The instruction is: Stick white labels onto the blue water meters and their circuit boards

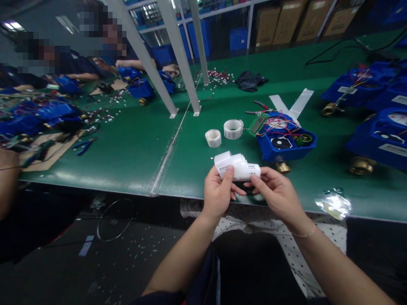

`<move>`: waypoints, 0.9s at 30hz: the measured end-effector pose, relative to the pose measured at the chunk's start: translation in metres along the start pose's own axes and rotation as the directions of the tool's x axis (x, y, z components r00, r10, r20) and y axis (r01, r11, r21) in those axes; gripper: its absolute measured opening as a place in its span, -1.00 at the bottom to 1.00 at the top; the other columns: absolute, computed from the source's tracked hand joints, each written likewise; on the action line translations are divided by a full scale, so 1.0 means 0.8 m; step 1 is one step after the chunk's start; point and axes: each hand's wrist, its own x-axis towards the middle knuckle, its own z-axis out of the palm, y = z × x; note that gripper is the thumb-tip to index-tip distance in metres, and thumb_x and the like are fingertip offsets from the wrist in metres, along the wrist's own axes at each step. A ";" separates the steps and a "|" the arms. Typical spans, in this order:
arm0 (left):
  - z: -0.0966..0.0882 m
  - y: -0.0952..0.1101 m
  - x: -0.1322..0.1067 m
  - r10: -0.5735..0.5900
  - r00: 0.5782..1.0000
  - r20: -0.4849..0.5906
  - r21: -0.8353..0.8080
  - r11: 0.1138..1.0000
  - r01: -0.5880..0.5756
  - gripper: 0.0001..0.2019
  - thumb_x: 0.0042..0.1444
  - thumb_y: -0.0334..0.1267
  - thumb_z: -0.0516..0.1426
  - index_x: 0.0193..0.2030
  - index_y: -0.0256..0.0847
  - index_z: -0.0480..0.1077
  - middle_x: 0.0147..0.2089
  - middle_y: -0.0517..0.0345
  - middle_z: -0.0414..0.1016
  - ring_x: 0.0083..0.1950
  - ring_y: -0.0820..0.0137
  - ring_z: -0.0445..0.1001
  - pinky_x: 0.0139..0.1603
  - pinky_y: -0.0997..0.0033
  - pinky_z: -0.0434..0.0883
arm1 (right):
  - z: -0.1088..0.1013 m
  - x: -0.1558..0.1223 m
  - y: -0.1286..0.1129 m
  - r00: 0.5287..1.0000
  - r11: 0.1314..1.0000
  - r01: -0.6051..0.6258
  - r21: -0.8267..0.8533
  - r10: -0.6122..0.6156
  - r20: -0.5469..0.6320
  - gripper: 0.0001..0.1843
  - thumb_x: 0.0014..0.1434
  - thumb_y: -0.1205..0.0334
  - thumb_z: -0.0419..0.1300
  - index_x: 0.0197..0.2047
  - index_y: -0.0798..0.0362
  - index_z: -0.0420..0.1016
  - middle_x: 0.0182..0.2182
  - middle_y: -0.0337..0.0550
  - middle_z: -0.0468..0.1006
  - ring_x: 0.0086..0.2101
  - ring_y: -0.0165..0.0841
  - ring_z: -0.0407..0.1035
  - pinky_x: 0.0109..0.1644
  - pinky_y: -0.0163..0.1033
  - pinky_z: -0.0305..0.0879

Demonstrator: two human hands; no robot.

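Observation:
A roll of white barcode labels (237, 163) is held between both hands just above the table's front edge, partly unwound. My left hand (219, 190) closes around its left side, thumb on the front. On the right end, the thumb and fingers of my right hand (276, 190) pinch the strip. Beyond the hands, a smaller label roll (213, 138) and a wider label roll (233, 129) rest on the green table. To their right sits an open blue meter housing (286, 144) with a brass fitting, loose coloured wires and a small green display board (257, 123).
Red-handled pliers (259, 106) and white strips (300, 103) lie behind the housing. More blue meters (378, 140) stand at right. A clear plastic bag (335, 203) lies at the front edge. Grey posts (181, 55) rise from the table. Co-workers (76, 63) sit at left.

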 end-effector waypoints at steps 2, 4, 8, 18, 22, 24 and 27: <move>0.000 0.001 0.000 -0.004 1.000 0.011 0.021 1.000 0.004 -0.56 0.28 0.10 0.20 0.04 -0.25 0.41 -0.36 0.15 0.62 -0.60 0.48 0.56 -0.77 0.73 0.20 | 0.000 0.000 -0.001 1.000 1.000 -0.011 0.012 0.011 0.001 -0.70 0.25 0.00 0.39 -0.12 0.04 0.54 -0.32 -0.15 0.65 -0.31 -0.37 0.59 -0.36 -0.42 0.44; 0.000 0.002 0.000 -0.007 1.000 0.002 0.033 0.999 0.007 -0.55 0.27 0.11 0.20 0.05 -0.25 0.41 -0.36 0.15 0.61 -0.60 0.47 0.56 -0.77 0.72 0.20 | 0.000 0.001 -0.001 1.000 1.000 -0.022 0.014 0.022 0.001 -0.69 0.26 0.00 0.38 -0.12 0.06 0.53 -0.37 -0.16 0.63 -0.36 -0.39 0.57 -0.42 -0.44 0.40; 0.001 0.001 0.002 -0.002 0.999 -0.044 0.040 0.999 0.003 -0.52 0.24 0.16 0.21 0.02 -0.25 0.42 -0.33 0.16 0.60 -0.63 0.52 0.52 -0.78 0.71 0.19 | -0.002 0.002 0.002 0.999 0.999 -0.038 0.036 0.038 0.021 -0.65 0.21 -0.01 0.41 -0.10 0.06 0.51 -0.31 -0.13 0.63 -0.36 -0.37 0.57 -0.46 -0.43 0.38; 0.002 0.003 0.004 0.000 0.999 -0.050 0.038 0.999 0.002 -0.50 0.25 0.18 0.19 0.03 -0.25 0.41 -0.30 0.14 0.60 -0.61 0.53 0.53 -0.79 0.71 0.14 | 0.000 0.004 -0.001 0.998 0.998 -0.054 -0.015 0.054 -0.020 -0.58 0.23 -0.07 0.37 -0.04 0.11 0.54 -0.42 -0.16 0.60 -0.52 -0.44 0.44 -0.56 -0.41 0.27; 0.003 0.002 0.004 0.016 0.998 -0.053 0.036 0.999 -0.014 -0.51 0.25 0.16 0.20 0.02 -0.26 0.39 -0.26 0.11 0.62 -0.62 0.54 0.52 -0.79 0.71 0.15 | 0.001 0.004 0.001 0.998 0.998 -0.057 0.015 0.057 -0.015 -0.53 0.15 -0.02 0.45 0.00 0.09 0.53 -0.23 -0.07 0.65 -0.39 -0.39 0.51 -0.46 -0.37 0.36; 0.003 0.001 0.004 0.013 0.998 -0.054 0.041 0.999 -0.011 -0.51 0.25 0.17 0.20 0.02 -0.26 0.39 -0.28 0.11 0.61 -0.62 0.53 0.52 -0.79 0.71 0.16 | 0.002 0.004 0.003 0.997 0.998 -0.069 0.007 0.069 -0.021 -0.51 0.14 -0.02 0.46 0.01 0.10 0.53 -0.22 -0.05 0.65 -0.41 -0.39 0.50 -0.48 -0.37 0.34; 0.003 0.000 0.004 0.010 0.998 -0.056 0.043 0.999 -0.008 -0.50 0.25 0.17 0.19 0.04 -0.25 0.40 -0.30 0.13 0.60 -0.61 0.52 0.53 -0.79 0.71 0.16 | 0.002 0.004 0.003 0.997 0.998 -0.068 -0.015 0.068 -0.024 -0.51 0.19 -0.05 0.41 0.02 0.11 0.54 -0.27 -0.08 0.64 -0.44 -0.41 0.47 -0.53 -0.39 0.29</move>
